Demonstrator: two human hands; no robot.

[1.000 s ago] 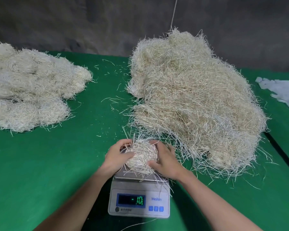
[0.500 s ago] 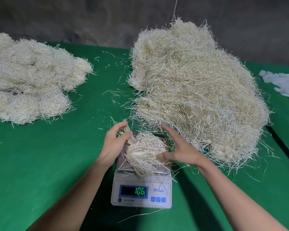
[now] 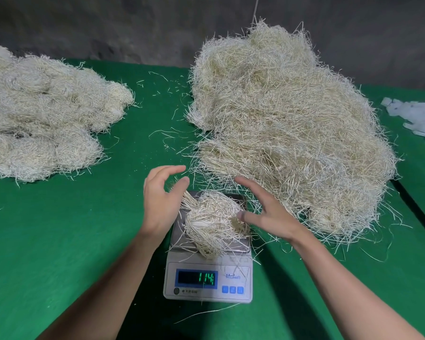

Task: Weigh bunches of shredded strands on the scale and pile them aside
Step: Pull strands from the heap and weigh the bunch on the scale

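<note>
scale (image 3: 207,283) — bunch (image 3: 214,222) on top | display (image 3: 197,278) 114, earlier 106 | left hand (image 3: 161,204), right hand (image 3: 268,212) — spread beside bunch

Looks like a small sorting or packing workshop rather than a home. Shows a wide table (image 3: 59,241) covered in green cloth against a rough grey wall (image 3: 108,28), loaded with a big loose heap (image 3: 292,123) of pale strands on the right and a pile (image 3: 42,114) of rounded bunches on the left. Also has a digital scale (image 3: 207,282) at the near edge with a lit green readout, loose strands scattered about, and whitish scraps (image 3: 420,116) at the far right.
</note>
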